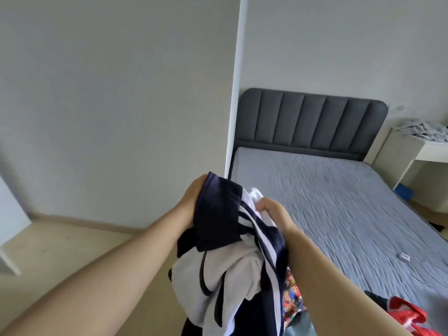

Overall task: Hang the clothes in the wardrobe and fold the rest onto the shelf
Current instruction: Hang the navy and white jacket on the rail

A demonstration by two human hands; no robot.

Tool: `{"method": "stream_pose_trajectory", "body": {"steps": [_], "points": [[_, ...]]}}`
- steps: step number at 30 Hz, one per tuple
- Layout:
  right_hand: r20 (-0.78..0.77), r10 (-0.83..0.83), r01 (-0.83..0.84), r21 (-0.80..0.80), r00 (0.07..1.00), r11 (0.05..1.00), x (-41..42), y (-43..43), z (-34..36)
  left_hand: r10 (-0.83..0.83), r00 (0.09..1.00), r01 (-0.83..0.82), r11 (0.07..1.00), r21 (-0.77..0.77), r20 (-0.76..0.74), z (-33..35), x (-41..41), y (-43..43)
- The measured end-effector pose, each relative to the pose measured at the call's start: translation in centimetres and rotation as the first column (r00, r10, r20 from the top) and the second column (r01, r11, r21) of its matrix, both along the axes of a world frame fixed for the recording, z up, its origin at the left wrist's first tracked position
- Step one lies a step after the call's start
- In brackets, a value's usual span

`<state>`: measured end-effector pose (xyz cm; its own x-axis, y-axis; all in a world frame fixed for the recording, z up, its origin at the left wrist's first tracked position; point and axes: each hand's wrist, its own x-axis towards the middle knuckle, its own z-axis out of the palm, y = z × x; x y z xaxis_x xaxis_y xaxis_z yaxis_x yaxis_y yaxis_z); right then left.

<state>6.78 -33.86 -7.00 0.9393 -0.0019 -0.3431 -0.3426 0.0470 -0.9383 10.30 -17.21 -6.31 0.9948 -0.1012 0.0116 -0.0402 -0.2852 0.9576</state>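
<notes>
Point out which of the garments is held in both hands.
The navy-and-white garment, gripped by the left hand and right hand; the red garment lies untouched on the bed.

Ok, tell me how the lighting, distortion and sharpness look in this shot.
Head view: soft, even light, no glare or hard shadows; the wide-angle lens bows the white vertical wall edge and stretches both forearms near the bottom; the navy-and-white garment gripped by the left hand and right hand looks slightly soft.

Grey bed [339, 209] with red garment [408, 312]
</notes>
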Motion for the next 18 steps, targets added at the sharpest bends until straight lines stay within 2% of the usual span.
{"method": "stream_pose_trajectory", "body": {"steps": [2,3,4,6,8,10,12,14,18], "points": [[-0.021,0.106,-0.108,-0.264,0.994,0.959,0.6,1.5,-0.2,0.171,0.984,-0.173,0.984,0.048,0.040,1.4,0.4,0.9],[-0.007,0.146,-0.139,-0.363,0.989,0.921,0.6,2.6,-0.3,0.199,0.978,-0.203,0.978,0.056,0.059,2.2,-0.1,1.5],[0.009,0.166,-0.151,-0.369,0.986,0.917,0.6,3.6,-0.5,0.214,0.972,-0.223,0.971,0.092,0.094,2.3,-0.3,2.3],[0.069,0.166,-0.141,-0.276,0.984,0.951,0.6,5.6,-1.0,0.268,0.953,-0.291,0.939,0.183,0.141,2.9,-1.3,3.7],[0.130,0.178,-0.170,-0.069,0.975,0.983,0.4,7.6,-1.1,0.315,0.935,-0.346,0.913,0.216,0.163,3.7,-2.2,5.0],[0.173,0.298,-0.314,0.071,0.939,0.947,0.1,10.1,-0.7,0.369,0.911,-0.407,0.879,0.250,0.184,4.4,-3.1,6.6],[0.215,0.444,-0.463,0.042,0.870,0.886,-0.4,12.6,-0.2,0.405,0.897,-0.439,0.860,0.259,0.175,5.0,-3.9,8.5],[0.213,0.548,-0.551,-0.053,0.809,0.833,-0.9,15.5,-0.4,0.454,0.875,-0.484,0.834,0.266,0.168,5.1,-4.8,11.0],[0.224,0.596,-0.524,-0.307,0.772,0.794,-1.3,20.6,-0.8,0.526,0.838,-0.545,0.809,0.219,0.142,5.1,-6.7,16.5]]}}
